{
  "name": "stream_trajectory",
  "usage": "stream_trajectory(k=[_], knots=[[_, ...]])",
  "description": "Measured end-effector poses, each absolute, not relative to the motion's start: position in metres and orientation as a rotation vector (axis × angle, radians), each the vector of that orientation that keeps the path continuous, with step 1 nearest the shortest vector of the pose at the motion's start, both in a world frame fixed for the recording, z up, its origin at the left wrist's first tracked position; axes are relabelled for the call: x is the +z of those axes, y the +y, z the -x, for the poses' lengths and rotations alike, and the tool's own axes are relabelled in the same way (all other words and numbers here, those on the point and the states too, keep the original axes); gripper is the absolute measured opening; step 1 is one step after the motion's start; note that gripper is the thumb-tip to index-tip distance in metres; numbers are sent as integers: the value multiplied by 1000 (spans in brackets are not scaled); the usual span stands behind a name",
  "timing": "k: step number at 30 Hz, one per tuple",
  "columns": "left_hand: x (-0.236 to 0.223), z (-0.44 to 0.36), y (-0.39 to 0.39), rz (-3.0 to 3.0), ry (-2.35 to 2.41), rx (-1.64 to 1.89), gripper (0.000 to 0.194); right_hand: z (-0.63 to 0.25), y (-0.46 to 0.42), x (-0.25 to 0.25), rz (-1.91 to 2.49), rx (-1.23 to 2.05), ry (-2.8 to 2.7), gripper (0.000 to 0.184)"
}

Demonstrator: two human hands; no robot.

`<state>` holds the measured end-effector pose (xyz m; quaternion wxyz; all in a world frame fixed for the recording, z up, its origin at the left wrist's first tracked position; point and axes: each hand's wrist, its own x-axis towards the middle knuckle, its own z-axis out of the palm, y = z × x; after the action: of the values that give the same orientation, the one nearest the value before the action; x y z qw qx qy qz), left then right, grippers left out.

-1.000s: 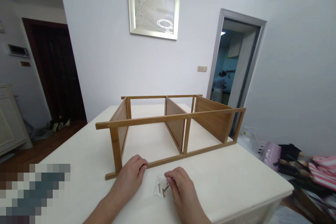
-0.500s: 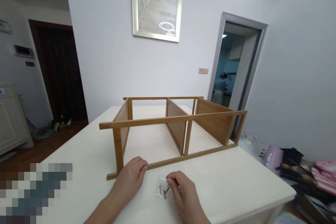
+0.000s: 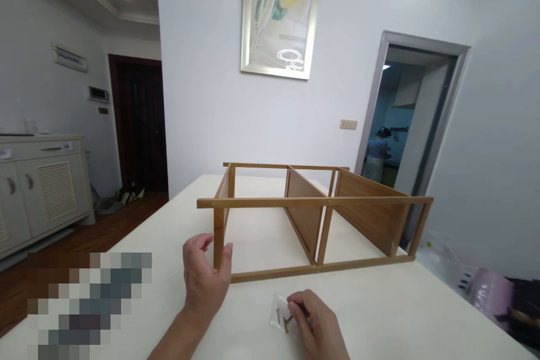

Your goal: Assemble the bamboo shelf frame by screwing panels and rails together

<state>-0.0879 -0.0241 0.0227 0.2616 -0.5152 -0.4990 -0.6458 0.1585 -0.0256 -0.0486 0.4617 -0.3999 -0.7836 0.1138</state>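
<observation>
A wooden shelf rack [image 3: 261,202] lies on its side on the white table [image 3: 379,309], with its panels standing upright. My left hand [image 3: 206,270] is at the rack's near left post, with the thumb on one side and curled fingers on the other, the palm hiding the post's lower end. In front of the rack is a small clear plastic bag [image 3: 276,305] with several screws [image 3: 286,324]. My right hand [image 3: 316,318] pinches the bag's right side between thumb and fingertips; a screw shows right beside the fingertips.
A framed picture [image 3: 280,22] hangs on the wall behind the table. Through a doorway [image 3: 392,124] at the right, a person [image 3: 377,152] stands in another room. A white cabinet [image 3: 46,180] is at the left. Bags and a pink bundle [image 3: 491,292] lie beyond the table's right edge.
My left hand has lifted off the lower rail and moved to the near left post. My right hand stays at the bag. The view has turned left, so everything sits farther right.
</observation>
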Motion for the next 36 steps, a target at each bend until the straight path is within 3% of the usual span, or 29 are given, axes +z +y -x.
stream_trajectory(k=[12,36], knots=[[14,93,-14,1571,-2033,-1880,36,-153,-29,-47,966,289,-1823,28],[13,88,-12,1546,-2112,-2069,40,-149,-30,-47,959,281,-1693,26]])
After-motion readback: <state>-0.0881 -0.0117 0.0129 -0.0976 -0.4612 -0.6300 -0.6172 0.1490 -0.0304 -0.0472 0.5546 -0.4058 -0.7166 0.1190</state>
